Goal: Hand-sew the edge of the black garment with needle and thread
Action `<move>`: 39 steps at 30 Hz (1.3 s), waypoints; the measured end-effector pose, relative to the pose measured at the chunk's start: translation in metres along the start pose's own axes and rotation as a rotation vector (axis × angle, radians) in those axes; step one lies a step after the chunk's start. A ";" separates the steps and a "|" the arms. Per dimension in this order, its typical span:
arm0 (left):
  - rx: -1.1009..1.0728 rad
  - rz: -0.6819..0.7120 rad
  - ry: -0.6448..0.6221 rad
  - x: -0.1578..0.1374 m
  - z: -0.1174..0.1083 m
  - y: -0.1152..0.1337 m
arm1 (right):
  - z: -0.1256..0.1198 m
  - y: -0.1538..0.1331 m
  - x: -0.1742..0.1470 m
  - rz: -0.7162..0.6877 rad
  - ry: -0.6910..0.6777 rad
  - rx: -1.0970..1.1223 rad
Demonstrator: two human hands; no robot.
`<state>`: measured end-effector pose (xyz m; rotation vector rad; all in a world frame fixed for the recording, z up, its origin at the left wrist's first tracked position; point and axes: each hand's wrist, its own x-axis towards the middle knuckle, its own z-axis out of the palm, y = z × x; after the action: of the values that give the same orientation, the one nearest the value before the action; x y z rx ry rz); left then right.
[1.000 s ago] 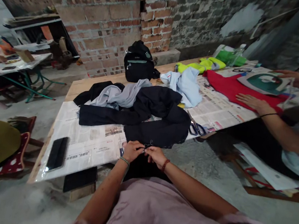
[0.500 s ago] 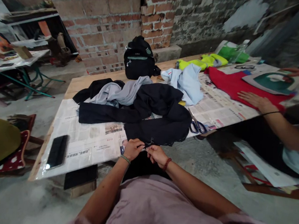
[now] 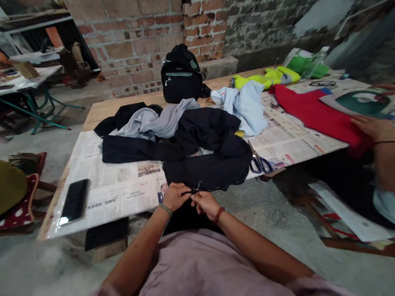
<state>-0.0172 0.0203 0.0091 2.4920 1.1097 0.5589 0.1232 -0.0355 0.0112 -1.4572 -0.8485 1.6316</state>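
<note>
Dark garment (image 3: 209, 166) lies along the near edge of the table (image 3: 98, 110), its hem (image 3: 222, 186) directly in front of both hands. Left hand (image 3: 176, 197): thumb and fingers pinched on the hem. Right hand (image 3: 208, 204): fingertips drawn together just beside the left's, at the same hem; whether they grip fabric or something small cannot be told. Pale thread (image 3: 199, 185) shows just beyond the hands. Scissors (image 3: 261, 164) lie at the near edge, right of the garment. Phone (image 3: 75, 200) lies near the table's near left corner. Black backpack (image 3: 182, 79) stands by the far edge.
</note>
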 end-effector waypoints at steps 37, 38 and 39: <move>-0.035 -0.086 0.034 0.002 -0.001 0.005 | -0.055 -0.045 -0.014 -0.351 0.447 -0.028; -0.030 -0.084 0.034 0.001 -0.001 0.005 | -0.055 -0.050 -0.012 -0.372 0.460 0.008; -0.027 -0.081 0.035 0.001 -0.001 0.005 | -0.055 -0.054 -0.010 -0.394 0.470 0.042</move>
<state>-0.0140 0.0186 0.0126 2.4108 1.2026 0.5921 0.1847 -0.0197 0.0564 -1.4513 -0.7615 0.9578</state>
